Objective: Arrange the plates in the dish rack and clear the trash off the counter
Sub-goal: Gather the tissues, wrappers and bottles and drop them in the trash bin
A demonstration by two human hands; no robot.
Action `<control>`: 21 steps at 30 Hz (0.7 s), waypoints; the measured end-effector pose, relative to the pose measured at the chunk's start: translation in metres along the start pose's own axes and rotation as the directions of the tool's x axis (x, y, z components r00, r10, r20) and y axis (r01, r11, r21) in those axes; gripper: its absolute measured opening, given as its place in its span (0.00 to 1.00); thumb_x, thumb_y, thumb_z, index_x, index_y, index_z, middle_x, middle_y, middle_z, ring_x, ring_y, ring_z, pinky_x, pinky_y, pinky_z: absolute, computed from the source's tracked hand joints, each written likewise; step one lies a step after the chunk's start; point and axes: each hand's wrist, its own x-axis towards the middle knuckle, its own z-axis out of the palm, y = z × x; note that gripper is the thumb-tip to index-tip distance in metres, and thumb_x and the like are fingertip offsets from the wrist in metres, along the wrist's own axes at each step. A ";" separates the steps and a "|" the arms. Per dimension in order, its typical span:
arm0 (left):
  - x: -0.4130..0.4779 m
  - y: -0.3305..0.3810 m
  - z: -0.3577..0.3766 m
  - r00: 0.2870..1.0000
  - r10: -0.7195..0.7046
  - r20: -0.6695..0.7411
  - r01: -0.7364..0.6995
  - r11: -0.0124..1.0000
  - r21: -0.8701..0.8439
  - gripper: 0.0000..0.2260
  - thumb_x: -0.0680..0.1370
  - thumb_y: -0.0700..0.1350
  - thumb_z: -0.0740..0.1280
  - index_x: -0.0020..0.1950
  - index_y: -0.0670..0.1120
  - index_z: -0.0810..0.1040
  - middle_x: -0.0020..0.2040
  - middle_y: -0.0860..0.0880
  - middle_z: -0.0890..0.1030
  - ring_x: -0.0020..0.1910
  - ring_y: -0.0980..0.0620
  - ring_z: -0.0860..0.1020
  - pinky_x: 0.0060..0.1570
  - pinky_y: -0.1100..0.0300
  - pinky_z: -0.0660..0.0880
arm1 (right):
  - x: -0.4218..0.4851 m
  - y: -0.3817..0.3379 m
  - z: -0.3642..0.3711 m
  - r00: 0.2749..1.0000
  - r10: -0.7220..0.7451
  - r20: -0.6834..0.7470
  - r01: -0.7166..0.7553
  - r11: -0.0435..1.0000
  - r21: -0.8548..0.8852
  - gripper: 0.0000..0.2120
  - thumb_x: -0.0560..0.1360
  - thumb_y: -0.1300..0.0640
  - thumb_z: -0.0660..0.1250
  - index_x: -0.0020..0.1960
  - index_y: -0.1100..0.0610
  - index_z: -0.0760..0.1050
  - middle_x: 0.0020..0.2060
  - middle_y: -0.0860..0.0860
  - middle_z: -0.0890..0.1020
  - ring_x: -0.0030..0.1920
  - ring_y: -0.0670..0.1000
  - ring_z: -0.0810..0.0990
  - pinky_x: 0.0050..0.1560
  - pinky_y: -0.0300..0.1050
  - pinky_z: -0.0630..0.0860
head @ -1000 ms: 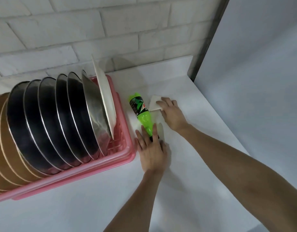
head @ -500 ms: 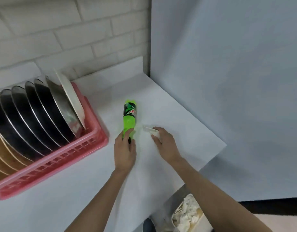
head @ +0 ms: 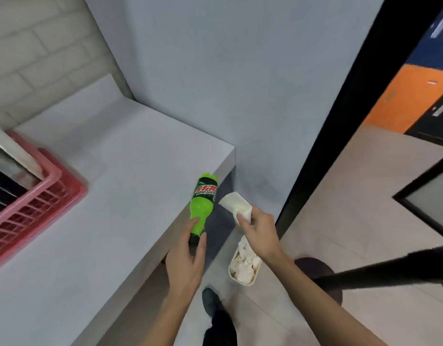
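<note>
Gripping the green bottle (head: 203, 204) in the left hand (head: 187, 258) and pinching the white carton (head: 234, 206) in the right hand (head: 261, 234), the person needed both squarely over the bin (head: 241, 283).

left hand (head: 184, 264) grips green bottle (head: 202, 207) by its neck — over the counter (head: 110, 196) edge | right hand (head: 259, 232) pinches white carton (head: 236, 206) past the edge, above the bin (head: 245, 267) of crumpled paper on the floor | pink dish rack (head: 38, 198) with plates (head: 5, 176) — far left | dark shoe (head: 211, 302) below
</note>
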 end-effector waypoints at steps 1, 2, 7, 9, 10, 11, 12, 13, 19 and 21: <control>-0.009 0.006 0.005 1.000 0.009 0.023 -0.009 1.000 -0.003 0.13 0.81 0.52 0.66 0.65 0.57 0.73 0.49 0.51 0.83 0.44 0.56 0.80 0.43 0.57 0.76 | -0.008 0.012 -0.012 0.999 0.036 -0.015 -0.036 0.999 -0.024 0.11 0.79 0.51 0.66 0.47 0.60 0.78 0.36 0.53 0.81 0.37 0.52 0.79 0.39 0.50 0.73; -0.018 0.009 0.010 0.998 0.018 0.053 -0.019 1.000 0.018 0.14 0.80 0.52 0.67 0.65 0.59 0.73 0.43 0.49 0.82 0.37 0.54 0.78 0.37 0.61 0.73 | -0.015 0.024 -0.024 0.997 0.068 -0.031 -0.069 0.997 -0.041 0.11 0.78 0.51 0.66 0.47 0.60 0.78 0.36 0.53 0.82 0.37 0.50 0.79 0.37 0.49 0.73; -0.045 -0.001 0.029 0.958 0.004 0.288 -0.067 0.976 0.207 0.15 0.80 0.59 0.63 0.65 0.62 0.68 0.28 0.57 0.73 0.26 0.58 0.74 0.27 0.61 0.67 | -0.044 0.069 -0.064 0.977 0.212 -0.031 -0.214 0.976 -0.048 0.11 0.78 0.56 0.67 0.38 0.59 0.75 0.31 0.51 0.79 0.32 0.46 0.75 0.31 0.34 0.68; -0.048 -0.015 0.036 0.932 -0.039 0.361 -0.052 0.970 0.239 0.17 0.79 0.65 0.56 0.66 0.63 0.67 0.31 0.57 0.77 0.28 0.57 0.76 0.28 0.59 0.72 | -0.055 0.087 -0.065 0.962 0.273 -0.016 -0.273 0.962 -0.020 0.12 0.78 0.54 0.68 0.39 0.60 0.77 0.32 0.54 0.81 0.33 0.49 0.77 0.33 0.37 0.69; -0.049 -0.022 0.039 0.917 -0.056 0.396 -0.047 0.968 0.245 0.18 0.79 0.67 0.54 0.66 0.62 0.66 0.33 0.57 0.78 0.29 0.58 0.77 0.30 0.58 0.74 | -0.060 0.095 -0.064 0.953 0.301 -0.012 -0.302 0.953 -0.009 0.13 0.78 0.53 0.68 0.39 0.60 0.77 0.32 0.55 0.81 0.33 0.49 0.77 0.34 0.42 0.71; -0.049 -0.027 0.042 0.901 -0.080 0.425 -0.033 0.967 0.251 0.19 0.79 0.67 0.55 0.66 0.61 0.67 0.33 0.57 0.79 0.30 0.58 0.78 0.31 0.57 0.76 | -0.064 0.105 -0.061 0.942 0.336 -0.014 -0.336 0.942 -0.004 0.14 0.78 0.51 0.68 0.38 0.59 0.77 0.32 0.55 0.80 0.32 0.48 0.75 0.34 0.45 0.71; -0.048 -0.032 0.044 0.890 -0.105 0.443 -0.013 0.967 0.256 0.18 0.79 0.64 0.58 0.67 0.59 0.68 0.31 0.57 0.77 0.29 0.58 0.77 0.31 0.58 0.75 | -0.066 0.112 -0.058 0.931 0.366 -0.016 -0.366 0.931 -0.009 0.14 0.77 0.51 0.69 0.37 0.59 0.76 0.30 0.56 0.79 0.31 0.47 0.73 0.33 0.45 0.69; -0.046 -0.035 0.046 0.881 -0.130 0.455 0.007 0.965 0.260 0.17 0.80 0.60 0.62 0.67 0.57 0.69 0.29 0.57 0.74 0.27 0.58 0.75 0.30 0.60 0.72 | -0.066 0.119 -0.056 0.918 0.396 -0.013 -0.396 0.918 -0.018 0.15 0.76 0.51 0.69 0.35 0.60 0.75 0.28 0.55 0.76 0.30 0.46 0.70 0.32 0.44 0.67; -0.021 -0.065 0.067 0.802 -0.294 0.521 0.174 0.948 0.267 0.18 0.80 0.54 0.66 0.70 0.56 0.72 0.36 0.57 0.77 0.31 0.60 0.76 0.28 0.70 0.67 | -0.051 0.146 -0.036 0.833 0.547 0.078 -0.536 0.834 -0.130 0.13 0.75 0.55 0.70 0.35 0.61 0.75 0.26 0.49 0.73 0.27 0.46 0.68 0.29 0.40 0.64; -0.010 -0.084 0.086 0.780 -0.358 0.514 0.288 0.934 0.214 0.18 0.79 0.49 0.69 0.69 0.54 0.76 0.39 0.55 0.79 0.33 0.61 0.77 0.31 0.73 0.69 | -0.050 0.163 -0.026 0.804 0.588 0.085 -0.569 0.803 -0.177 0.13 0.75 0.54 0.70 0.34 0.57 0.74 0.26 0.48 0.73 0.27 0.46 0.69 0.27 0.38 0.63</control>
